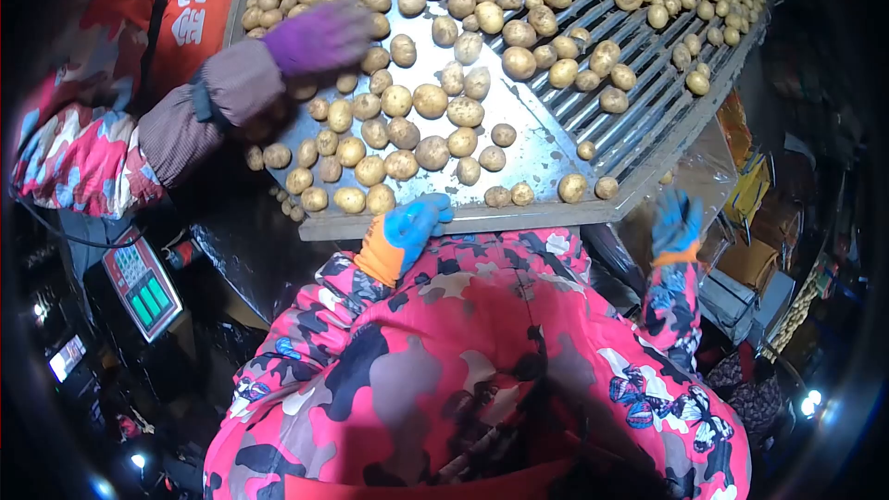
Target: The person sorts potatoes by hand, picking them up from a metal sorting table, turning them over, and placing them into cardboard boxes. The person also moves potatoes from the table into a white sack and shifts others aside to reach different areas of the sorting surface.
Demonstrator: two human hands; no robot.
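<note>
Many yellowish, dirt-specked potatoes lie across a metal sorting table. My left hand, in a blue glove with an orange cuff, rests at the table's near edge with loosely bent fingers and no potato in it. Nearest to it is a potato at the front of the sheet. My right hand, gloved alike, hangs beyond the right corner of the table, fingers slightly apart and nothing visible in them. Clear plastic sheeting is close beside it.
From the left a co-worker's purple-gloved hand, blurred, reaches over the potatoes. Metal slats form the table's right part, with more potatoes heaped behind. A device with a keypad and green display stands at left. Cardboard boxes are at right.
</note>
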